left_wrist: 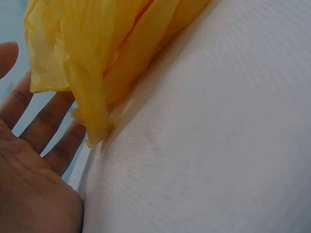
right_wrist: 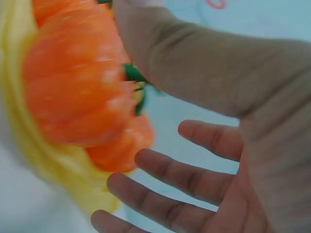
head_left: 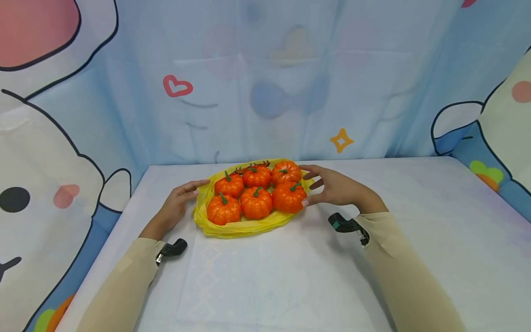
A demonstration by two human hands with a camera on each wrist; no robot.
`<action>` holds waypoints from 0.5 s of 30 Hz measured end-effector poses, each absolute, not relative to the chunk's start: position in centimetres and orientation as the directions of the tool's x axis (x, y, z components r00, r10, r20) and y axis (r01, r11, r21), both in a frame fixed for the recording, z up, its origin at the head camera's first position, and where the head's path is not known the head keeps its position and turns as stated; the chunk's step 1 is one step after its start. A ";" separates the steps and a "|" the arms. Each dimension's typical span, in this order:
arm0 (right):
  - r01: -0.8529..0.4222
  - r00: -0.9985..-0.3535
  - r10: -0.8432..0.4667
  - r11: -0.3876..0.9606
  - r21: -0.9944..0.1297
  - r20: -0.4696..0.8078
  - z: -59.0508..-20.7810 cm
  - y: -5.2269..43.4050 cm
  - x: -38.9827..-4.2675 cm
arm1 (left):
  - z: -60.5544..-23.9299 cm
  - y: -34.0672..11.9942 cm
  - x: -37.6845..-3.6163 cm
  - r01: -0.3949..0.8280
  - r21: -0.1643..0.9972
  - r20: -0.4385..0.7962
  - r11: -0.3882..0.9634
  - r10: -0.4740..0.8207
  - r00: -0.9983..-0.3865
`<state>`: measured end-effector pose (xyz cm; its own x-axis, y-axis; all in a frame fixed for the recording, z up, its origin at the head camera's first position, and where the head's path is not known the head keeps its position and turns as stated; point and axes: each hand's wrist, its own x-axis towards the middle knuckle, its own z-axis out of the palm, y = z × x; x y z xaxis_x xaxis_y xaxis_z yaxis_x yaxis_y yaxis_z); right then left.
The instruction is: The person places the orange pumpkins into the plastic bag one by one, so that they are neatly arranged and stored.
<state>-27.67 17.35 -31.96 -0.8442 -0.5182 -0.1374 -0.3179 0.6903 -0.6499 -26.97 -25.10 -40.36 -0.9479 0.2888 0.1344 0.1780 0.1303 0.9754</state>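
Several small orange pumpkins (head_left: 256,203) with green stems sit together on a yellow plastic bag (head_left: 232,231) whose edge is folded down around them. At the bag's left side is my left hand (head_left: 176,203), its fingers extended toward the plastic. The left wrist view shows this hand (left_wrist: 36,160) with spread fingers, partly behind the bag's crumpled edge (left_wrist: 87,63). On the other side my right hand (head_left: 338,186) reaches to the bag's right edge, fingers apart and loosely bent. The right wrist view has a pumpkin (right_wrist: 77,77) near the thumb; whether they touch, I cannot tell.
A white cloth-covered table (head_left: 257,286) lies under the bag. Behind it hangs a pale blue printed curtain (head_left: 232,115), close to the table's back edge. Each wrist wears a small black camera mount (head_left: 174,248).
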 end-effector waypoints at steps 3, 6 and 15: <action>-0.328 -0.858 -0.498 0.718 -0.614 -0.123 -30.7 17.7 -27.1 | -40.4 -25.0 -27.0 0.182 0.975 0.139 0.128 0.289 -0.947; -0.346 -0.859 -0.499 0.734 -0.585 -0.117 -29.8 17.7 -26.4 | -40.4 -25.1 -26.9 0.185 0.974 0.140 0.132 0.292 -0.946; -0.401 -0.829 -0.542 0.746 -0.531 -0.135 -29.2 15.9 -25.0 | -40.3 -25.1 -26.9 0.177 0.975 0.133 0.135 0.282 -0.950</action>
